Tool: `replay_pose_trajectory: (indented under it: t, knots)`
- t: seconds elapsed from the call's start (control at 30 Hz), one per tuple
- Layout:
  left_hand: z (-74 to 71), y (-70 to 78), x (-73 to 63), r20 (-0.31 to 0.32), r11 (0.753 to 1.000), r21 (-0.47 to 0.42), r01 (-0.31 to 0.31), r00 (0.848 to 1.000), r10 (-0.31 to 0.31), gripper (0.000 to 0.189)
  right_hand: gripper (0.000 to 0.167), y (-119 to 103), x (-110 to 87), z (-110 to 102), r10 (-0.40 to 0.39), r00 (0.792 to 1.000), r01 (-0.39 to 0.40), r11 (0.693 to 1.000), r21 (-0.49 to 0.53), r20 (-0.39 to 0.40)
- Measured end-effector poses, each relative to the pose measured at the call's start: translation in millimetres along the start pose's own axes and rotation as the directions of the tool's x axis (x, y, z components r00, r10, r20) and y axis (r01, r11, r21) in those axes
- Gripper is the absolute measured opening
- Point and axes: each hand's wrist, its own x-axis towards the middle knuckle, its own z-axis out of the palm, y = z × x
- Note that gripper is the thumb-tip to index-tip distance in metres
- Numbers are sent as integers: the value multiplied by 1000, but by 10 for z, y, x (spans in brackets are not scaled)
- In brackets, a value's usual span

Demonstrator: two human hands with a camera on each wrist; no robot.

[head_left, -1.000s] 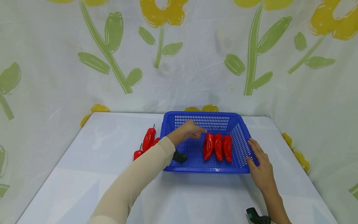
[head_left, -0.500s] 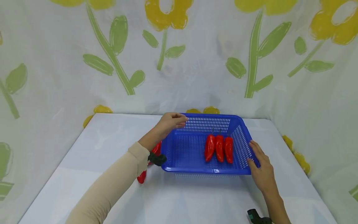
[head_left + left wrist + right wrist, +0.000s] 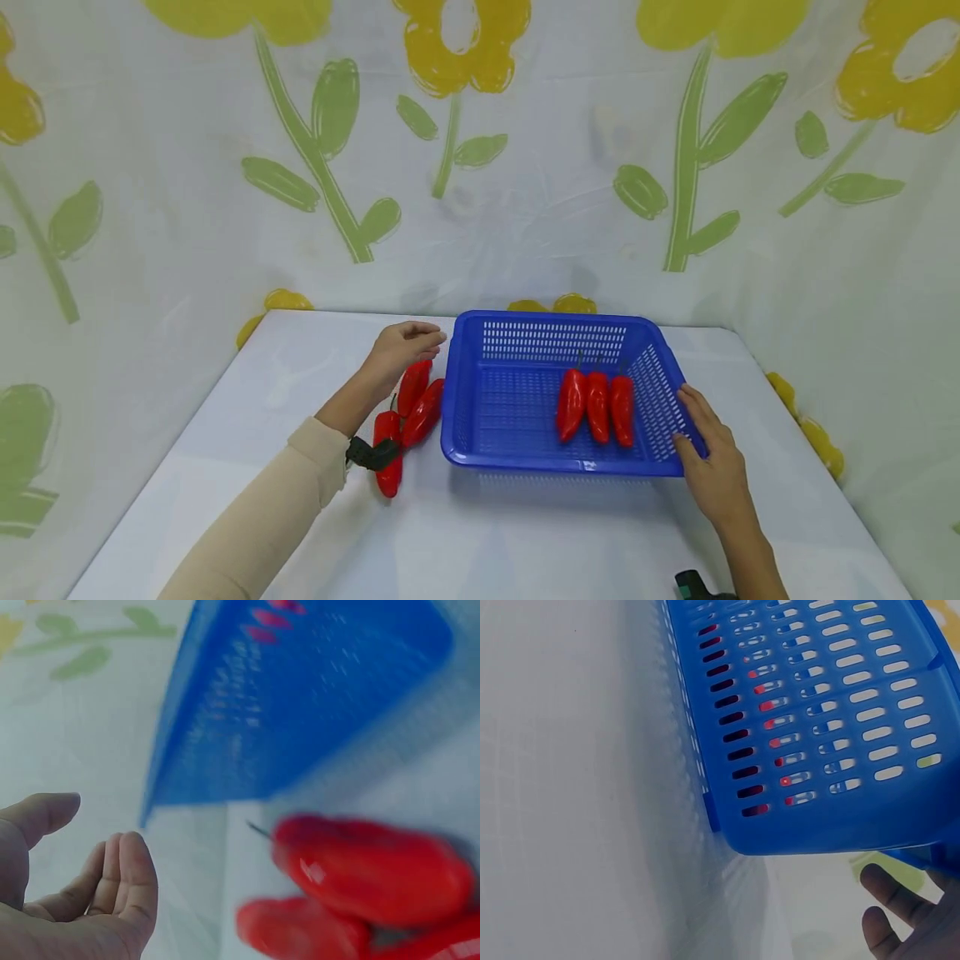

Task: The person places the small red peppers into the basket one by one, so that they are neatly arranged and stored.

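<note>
My left hand (image 3: 405,350) is held over the table beside the basket's left end, with nothing between its loosely bent fingers. Below it lie three shiny red chili peppers (image 3: 423,412), close together; the left wrist view shows one pepper (image 3: 375,870) with a dark stem. The blue plastic basket (image 3: 566,462) has slotted walls. Inside, toward its right half, three more red peppers (image 3: 597,408) lie side by side, stems toward the back. My right hand (image 3: 716,467) holds the basket's right rim near the front corner. In the right wrist view, the basket's wall (image 3: 817,825) hides part of that hand.
The white table (image 3: 480,533) extends around the basket. Behind and at the sides hangs a pale curtain (image 3: 540,233) printed with yellow flowers and green leaves. Black wrist cameras sit on both wrists.
My left hand has moved left, from beside the peppers inside the basket, over its left rim to the peppers outside. My right hand stays at the right rim.
</note>
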Motion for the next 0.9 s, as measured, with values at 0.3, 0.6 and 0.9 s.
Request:
replay_pose_trajectory:
  t: [0.3,0.6,0.9]
  knots:
    - [-271,-386,11,-132,986,107,129,985,-115,53,60,18,-4,-7,19,1000,-19,1000,-2,12]
    - [-319,-512,123,-176,952,183,244,961,-213,56,59,6,4,-25,12,1000,-12,1000,12,5]
    - [-295,-612,248,-144,892,268,364,930,-337,61,60,34,12,-2,17,1000,-18,1000,19,4]
